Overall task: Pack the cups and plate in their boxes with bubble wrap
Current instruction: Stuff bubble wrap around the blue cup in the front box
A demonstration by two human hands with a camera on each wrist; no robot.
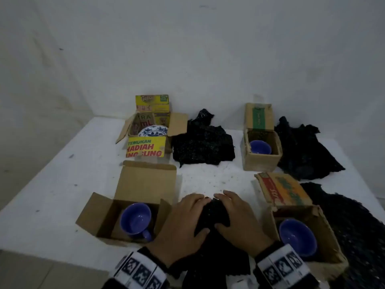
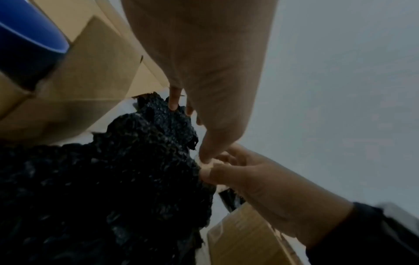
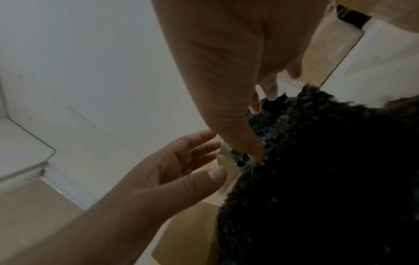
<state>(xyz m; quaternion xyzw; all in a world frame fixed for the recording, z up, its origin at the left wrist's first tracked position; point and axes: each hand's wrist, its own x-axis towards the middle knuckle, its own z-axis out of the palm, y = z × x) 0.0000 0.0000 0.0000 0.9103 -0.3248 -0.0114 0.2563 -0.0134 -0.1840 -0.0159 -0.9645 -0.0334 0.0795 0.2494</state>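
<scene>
Two hands, left hand [image 1: 183, 222] and right hand [image 1: 239, 220], clasp a bunched black bubble wrap [image 1: 212, 215] between them; a blue cup [image 1: 135, 221] sits bare in the open box [image 1: 100, 217] just left of them; the springy wad could unfurl on release, likely leaving the cup unpadded.

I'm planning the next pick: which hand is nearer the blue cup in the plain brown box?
Left. The left hand rests on the bubble wrap just beside the box holding the cup; the right hand is farther right on the same wrap.
</scene>
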